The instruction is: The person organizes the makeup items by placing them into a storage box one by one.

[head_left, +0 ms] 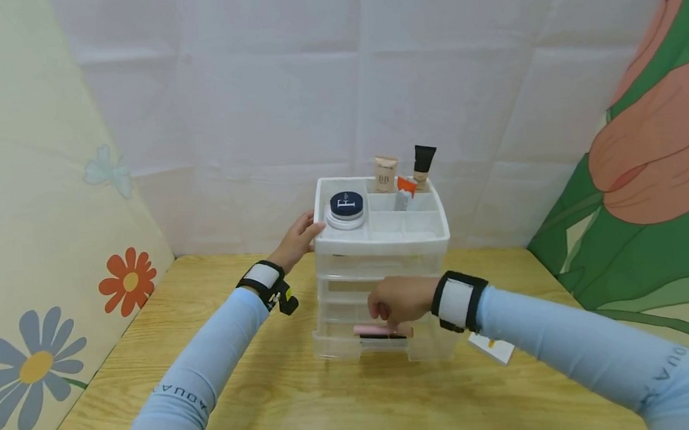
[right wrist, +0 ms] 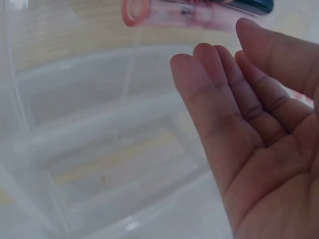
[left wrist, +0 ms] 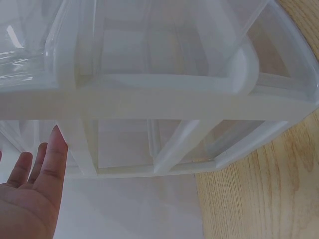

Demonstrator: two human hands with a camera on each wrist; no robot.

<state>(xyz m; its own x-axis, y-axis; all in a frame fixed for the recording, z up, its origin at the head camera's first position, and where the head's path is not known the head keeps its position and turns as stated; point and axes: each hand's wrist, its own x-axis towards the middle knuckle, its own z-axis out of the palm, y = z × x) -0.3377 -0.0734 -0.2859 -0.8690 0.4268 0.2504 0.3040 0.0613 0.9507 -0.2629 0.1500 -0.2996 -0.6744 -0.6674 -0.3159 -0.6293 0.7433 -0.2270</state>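
Note:
A white organizer [head_left: 382, 247] with clear drawers stands on the table, its bottom drawer [head_left: 337, 349] pulled out. My left hand [head_left: 297, 243] rests against the organizer's upper left side; in the left wrist view its fingers [left wrist: 52, 162] are extended beside the white frame. Over the pulled-out drawer hovers my right hand [head_left: 404, 298], fingers loosely bent and nothing between them. Below it in the drawer lie a pink tube [head_left: 368, 331] and a dark slim tube [head_left: 379, 337]. The right wrist view shows the pink tube [right wrist: 169, 14] just beyond the fingertips, apart from them.
On the organizer's top tray sit a dark-lidded round jar [head_left: 346, 205], a beige BB tube [head_left: 385, 173], a black-capped tube [head_left: 424, 163] and an orange-capped tube [head_left: 405, 188]. A small white box [head_left: 493, 348] lies on the wooden table [head_left: 259, 385], right of the drawer.

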